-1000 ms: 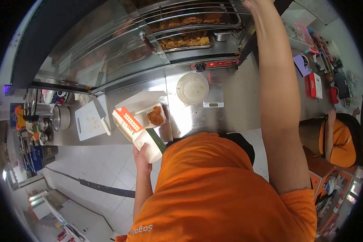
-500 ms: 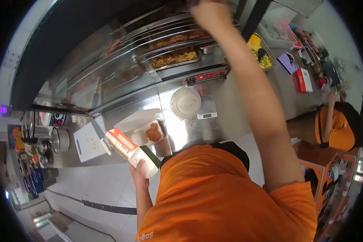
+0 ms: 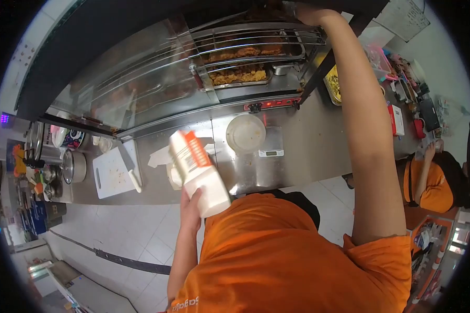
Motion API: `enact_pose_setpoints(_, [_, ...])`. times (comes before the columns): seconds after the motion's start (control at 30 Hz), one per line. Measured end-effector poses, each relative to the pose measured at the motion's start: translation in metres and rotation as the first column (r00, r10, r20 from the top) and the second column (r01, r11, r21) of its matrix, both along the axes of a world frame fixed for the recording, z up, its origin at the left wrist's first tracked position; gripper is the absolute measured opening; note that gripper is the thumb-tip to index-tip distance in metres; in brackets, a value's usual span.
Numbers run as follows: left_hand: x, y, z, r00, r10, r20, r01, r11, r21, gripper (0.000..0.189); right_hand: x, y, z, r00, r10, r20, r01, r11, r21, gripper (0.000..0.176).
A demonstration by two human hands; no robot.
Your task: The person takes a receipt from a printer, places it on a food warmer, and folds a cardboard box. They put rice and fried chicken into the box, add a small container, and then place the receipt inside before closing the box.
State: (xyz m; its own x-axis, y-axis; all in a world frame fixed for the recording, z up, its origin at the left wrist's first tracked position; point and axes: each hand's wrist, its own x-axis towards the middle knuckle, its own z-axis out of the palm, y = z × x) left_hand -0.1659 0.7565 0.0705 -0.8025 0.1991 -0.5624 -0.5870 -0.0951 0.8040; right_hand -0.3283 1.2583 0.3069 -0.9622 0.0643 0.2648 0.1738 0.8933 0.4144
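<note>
My left hand (image 3: 190, 209) is closed around a white takeaway food box (image 3: 210, 192) with orange print, held tilted above the counter's front edge. Behind it, a second open carton (image 3: 162, 157) lies on the counter, mostly covered by the held box in this view. My right hand (image 3: 314, 15) reaches up to the top of the glass display warmer, beside its wire rack (image 3: 256, 32). Its fingers are in shadow near the top edge, and I cannot tell what they hold. Below the rack are trays of fried food (image 3: 240, 77).
A round whitish tub (image 3: 245, 133) stands beside a small digital scale (image 3: 271, 148). To the left, a knife (image 3: 130, 167) lies on a white cutting board (image 3: 107, 175), near a lidded pot (image 3: 74, 167). Another person (image 3: 436, 182) in orange works at the right.
My left hand has lifted and turned the food box, which now covers the fried piece in the second carton. My right hand has shifted to the right along the warmer.
</note>
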Motion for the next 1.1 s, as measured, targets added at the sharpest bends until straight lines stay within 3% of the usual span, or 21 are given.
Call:
enact_pose_setpoints(0.07, [-0.007,0.028,0.026,0.999,-0.046,-0.014,0.046,0.998,0.040,0.052,-0.005,0.011,-0.013,1.000,0.006,0.001,-0.006,0.999,-0.034,0.048])
enact_pose_setpoints(0.13, [-0.012,0.049,0.036,0.960,-0.264,-0.088,0.271,0.960,0.074,0.066,-0.002,0.013,-0.015,1.000,-0.002,-0.024,0.001,0.999,-0.049,0.045])
enact_pose_setpoints(0.17, [-0.012,0.060,0.042,0.960,-0.265,-0.090,0.272,0.959,0.074,0.066,-0.001,0.013,-0.017,0.999,-0.008,-0.051,0.005,0.998,-0.066,0.044])
enact_pose_setpoints(0.3, [-0.015,0.101,0.075,0.916,-0.398,0.053,0.375,0.895,0.241,0.071,0.006,0.012,-0.032,0.966,-0.095,-0.239,0.044,0.977,-0.210,0.041])
enact_pose_setpoints(0.4, [-0.021,0.128,0.082,0.828,-0.560,0.021,0.539,0.805,0.248,0.065,0.024,0.002,-0.050,0.830,-0.138,-0.540,-0.036,0.953,-0.300,0.039])
enact_pose_setpoints(0.5, [-0.029,0.158,0.085,0.839,-0.544,0.004,0.527,0.816,0.238,0.065,0.064,-0.038,-0.069,0.626,-0.056,-0.778,-0.301,0.903,-0.308,0.038])
enact_pose_setpoints(0.57, [-0.036,0.177,0.087,0.863,-0.504,-0.030,0.497,0.836,0.234,0.061,0.099,-0.077,-0.073,0.648,-0.008,-0.761,-0.544,0.695,-0.470,0.036])
enact_pose_setpoints(0.63, [-0.042,0.182,0.087,0.884,-0.463,-0.057,0.463,0.856,0.229,0.057,0.124,-0.105,-0.076,0.807,-0.053,-0.588,-0.525,0.391,-0.756,0.036])
enact_pose_setpoints(0.67, [-0.045,0.183,0.085,0.888,-0.448,-0.102,0.459,0.848,0.266,0.056,0.120,-0.104,-0.084,0.787,-0.091,-0.610,-0.565,0.291,-0.772,0.037])
enact_pose_setpoints(0.7, [-0.046,0.184,0.083,0.888,-0.437,-0.145,0.460,0.835,0.302,0.055,0.115,-0.097,-0.079,0.787,-0.095,-0.610,-0.564,0.292,-0.773,0.037])
enact_pose_setpoints(0.8, [-0.041,0.174,0.083,0.895,-0.423,-0.139,0.446,0.846,0.293,0.054,0.077,-0.054,-0.055,0.714,-0.083,-0.695,-0.378,0.790,-0.483,0.039])
enact_pose_setpoints(0.87, [-0.034,0.166,0.076,0.906,-0.400,-0.137,0.422,0.869,0.259,0.053,0.037,-0.017,-0.055,0.860,0.036,-0.509,-0.263,0.885,-0.383,0.039])
enact_pose_setpoints(0.9, [-0.031,0.163,0.072,0.921,-0.363,-0.144,0.388,0.893,0.227,0.052,0.018,-0.027,-0.034,0.963,-0.099,-0.251,-0.037,0.874,-0.484,0.043])
enact_pose_setpoints(0.93, [-0.027,0.160,0.068,0.921,-0.364,-0.140,0.388,0.894,0.224,0.052,-0.002,-0.039,-0.013,0.976,-0.216,0.031,0.200,0.831,-0.519,0.049])
enact_pose_setpoints(0.97, [-0.024,0.156,0.064,0.928,-0.340,-0.155,0.366,0.909,0.200,0.052,-0.022,-0.026,-0.024,0.977,-0.212,0.034,0.198,0.830,-0.522,0.049])
enact_pose_setpoints(1.0, [-0.022,0.152,0.061,0.935,-0.313,-0.168,0.341,0.924,0.176,0.052,-0.048,-0.012,-0.045,0.940,-0.065,-0.335,-0.060,0.934,-0.351,0.048])
enact_pose_setpoints(1.03, [-0.020,0.148,0.061,0.938,-0.305,-0.162,0.332,0.928,0.171,0.052,-0.063,-0.007,-0.059,0.766,0.141,-0.627,-0.252,0.963,-0.091,0.046])
enact_pose_setpoints(1.07, [-0.018,0.144,0.062,0.945,-0.297,-0.136,0.318,0.933,0.172,0.052,-0.054,-0.020,-0.048,0.768,0.146,-0.624,-0.263,0.960,-0.099,0.046])
enact_pose_setpoints(1.1, [-0.015,0.141,0.063,0.953,-0.284,-0.108,0.299,0.938,0.173,0.052,-0.031,-0.041,-0.020,0.865,0.086,-0.495,-0.251,0.927,-0.277,0.046])
